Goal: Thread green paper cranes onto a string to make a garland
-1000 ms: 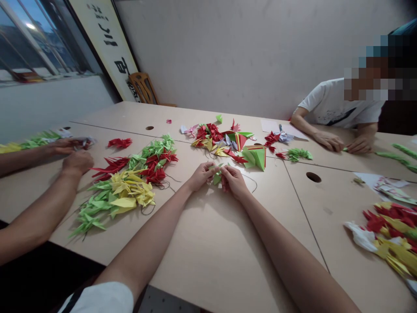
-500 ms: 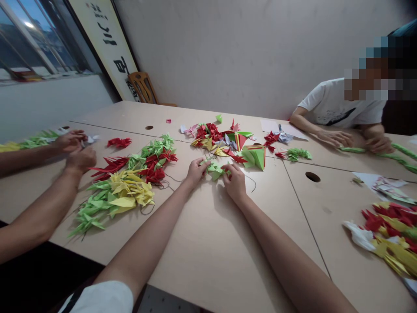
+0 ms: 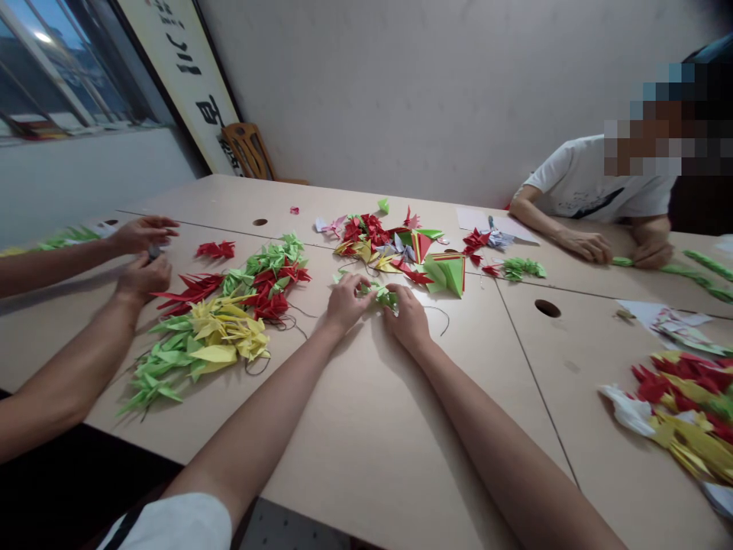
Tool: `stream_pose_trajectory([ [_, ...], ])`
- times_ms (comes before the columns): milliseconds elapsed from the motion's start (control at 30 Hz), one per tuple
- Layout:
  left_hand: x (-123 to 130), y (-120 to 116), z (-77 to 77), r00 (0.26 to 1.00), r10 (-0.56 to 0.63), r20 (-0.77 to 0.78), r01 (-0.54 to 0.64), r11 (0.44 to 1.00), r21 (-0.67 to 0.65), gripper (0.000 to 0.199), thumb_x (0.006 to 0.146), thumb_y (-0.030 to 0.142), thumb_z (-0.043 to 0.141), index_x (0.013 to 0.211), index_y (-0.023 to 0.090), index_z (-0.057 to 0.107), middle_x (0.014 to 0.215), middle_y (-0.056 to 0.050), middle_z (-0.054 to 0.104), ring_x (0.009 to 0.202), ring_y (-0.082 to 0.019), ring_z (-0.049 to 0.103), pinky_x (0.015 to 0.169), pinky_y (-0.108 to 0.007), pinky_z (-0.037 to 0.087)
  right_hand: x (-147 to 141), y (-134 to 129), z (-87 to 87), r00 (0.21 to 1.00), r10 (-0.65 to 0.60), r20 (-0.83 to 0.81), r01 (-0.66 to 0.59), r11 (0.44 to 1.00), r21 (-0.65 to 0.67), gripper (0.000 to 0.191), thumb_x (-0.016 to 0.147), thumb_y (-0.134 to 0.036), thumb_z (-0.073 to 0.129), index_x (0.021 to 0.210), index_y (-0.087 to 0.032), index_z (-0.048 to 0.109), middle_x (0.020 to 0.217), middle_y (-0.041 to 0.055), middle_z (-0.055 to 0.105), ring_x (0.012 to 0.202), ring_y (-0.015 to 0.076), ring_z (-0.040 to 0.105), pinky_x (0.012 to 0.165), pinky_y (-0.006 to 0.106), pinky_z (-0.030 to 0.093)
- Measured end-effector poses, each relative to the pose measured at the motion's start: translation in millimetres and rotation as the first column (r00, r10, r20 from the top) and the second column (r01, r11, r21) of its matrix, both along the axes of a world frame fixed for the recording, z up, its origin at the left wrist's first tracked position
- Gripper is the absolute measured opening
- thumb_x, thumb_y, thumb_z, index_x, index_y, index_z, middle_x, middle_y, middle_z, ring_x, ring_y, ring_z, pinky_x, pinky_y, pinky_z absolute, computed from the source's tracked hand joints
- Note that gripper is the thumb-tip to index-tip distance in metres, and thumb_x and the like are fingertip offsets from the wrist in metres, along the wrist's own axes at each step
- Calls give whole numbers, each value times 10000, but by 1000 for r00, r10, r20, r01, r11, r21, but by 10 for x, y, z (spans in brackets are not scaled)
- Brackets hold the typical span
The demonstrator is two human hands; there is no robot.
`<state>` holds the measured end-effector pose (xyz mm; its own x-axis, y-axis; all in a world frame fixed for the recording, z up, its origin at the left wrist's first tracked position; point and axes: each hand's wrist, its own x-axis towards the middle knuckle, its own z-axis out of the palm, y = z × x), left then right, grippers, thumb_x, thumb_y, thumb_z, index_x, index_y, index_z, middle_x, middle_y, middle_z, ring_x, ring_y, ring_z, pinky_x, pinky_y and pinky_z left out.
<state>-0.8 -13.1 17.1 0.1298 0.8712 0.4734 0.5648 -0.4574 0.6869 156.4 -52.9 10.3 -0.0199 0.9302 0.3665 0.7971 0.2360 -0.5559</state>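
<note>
Two hands (image 3: pixel 347 304) (image 3: pixel 408 317) on green paper (image 3: pixel 385 296), tabletop (image 3: pixel 343 443) beneath

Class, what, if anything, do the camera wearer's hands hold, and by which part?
Green folded paper, held at opposite sides by the left hand and right hand; exactly where each grips it is hidden.

handled folded paper (image 3: pixel 385 296): light green | left pile (image 3: pixel 221 327): green/yellow/red | paper stack (image 3: pixel 447 276): green, red edges | table (image 3: pixel 343 435): pale beige | sleeve (image 3: pixel 186 519): white, dark stripe | wall panel (image 3: pixel 172 84): cream, black characters
</note>
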Motion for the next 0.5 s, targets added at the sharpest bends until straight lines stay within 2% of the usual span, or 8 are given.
stream_pose_trajectory([
  [100,-2,5,-32,990,-125,-69,123,992,-31,316,719,297,732,1006,194,649,1013,-55,547,813,-157,556,750,-275,470,-2,1,-1,1000,2,10,-2,1000,1,356,828,-169,529,1184,-180,550,1177,95,606,983,211,593,769,290,458],
  [167,-1,26,-61,987,-152,-57,149,987,-63,280,718,227,711,991,190,661,1031,-59,537,813,-152,563,748,-273,485,-8,-2,-1,999,-5,33,5,1000,-2,318,835,-168,525,1150,-182,561,1168,88,602,955,202,595,740,279,447],
  [267,3,67,-95,985,-171,20,172,977,-130,161,745,138,633,898,159,676,976,-54,562,725,-121,576,709,-259,501,-24,-14,3,996,-44,81,45,999,-11,279,841,-186,525,1114,-191,581,1155,76,593,874,184,595,671,264,419],
  [333,6,88,-106,986,-153,64,161,976,-147,143,748,144,629,878,150,687,919,-48,597,683,-117,583,694,-259,502,-35,-26,10,989,-87,117,89,996,-20,259,858,-225,521,1105,-200,594,1142,74,589,802,170,587,616,258,386],
  [500,6,116,-114,971,-118,208,163,963,-216,248,703,152,670,948,156,713,763,-26,657,665,-129,604,665,-242,482,-43,-67,56,964,-156,217,163,986,-15,275,904,-274,485,1146,-248,613,1096,65,584,690,142,545,537,249,305],
])
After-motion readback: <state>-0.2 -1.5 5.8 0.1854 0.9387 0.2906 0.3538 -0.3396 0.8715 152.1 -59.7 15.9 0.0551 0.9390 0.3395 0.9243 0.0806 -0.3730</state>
